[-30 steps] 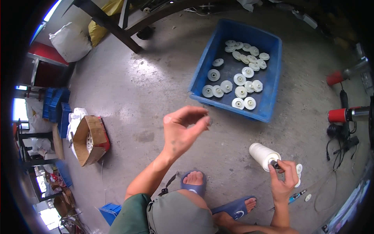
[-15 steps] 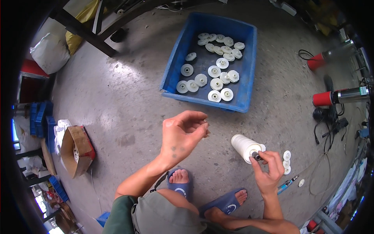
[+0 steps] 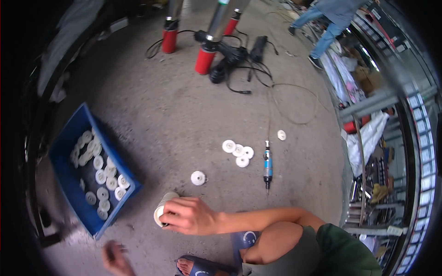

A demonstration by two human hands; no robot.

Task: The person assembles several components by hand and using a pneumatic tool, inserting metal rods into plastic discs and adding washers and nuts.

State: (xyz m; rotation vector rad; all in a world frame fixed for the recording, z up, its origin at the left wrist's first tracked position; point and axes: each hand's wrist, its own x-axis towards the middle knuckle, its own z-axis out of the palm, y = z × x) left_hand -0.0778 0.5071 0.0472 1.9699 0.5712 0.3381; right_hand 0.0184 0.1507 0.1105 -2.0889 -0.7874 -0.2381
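A white ribbed cylinder (image 3: 168,198) lies on the floor in front of me. Over its near end, my right hand (image 3: 189,217) is closed, fingers curled on a small dark fitting (image 3: 164,224) that mostly hides under them. Down at the lower left, my left hand (image 3: 115,258) is smeared by motion and partly out of the picture; whether it holds anything cannot be made out. To the left stands a blue bin (image 3: 113,154) with many white round discs (image 3: 101,176) inside. A single white disc (image 3: 198,178) lies just beyond the cylinder.
Several loose discs (image 3: 242,161) sit farther off, beside a blue pen-shaped power screwdriver (image 3: 268,165) with its cord. Red-based metal tubes (image 3: 205,60) and tangled black cables (image 3: 230,57) are at the back. A person (image 3: 329,20) walks at far right, near metal racks (image 3: 373,230).
My view has swung to the right, so the bin now appears at left. My left hand has dropped low toward the bin's near side. My right hand stays at the cylinder's end.
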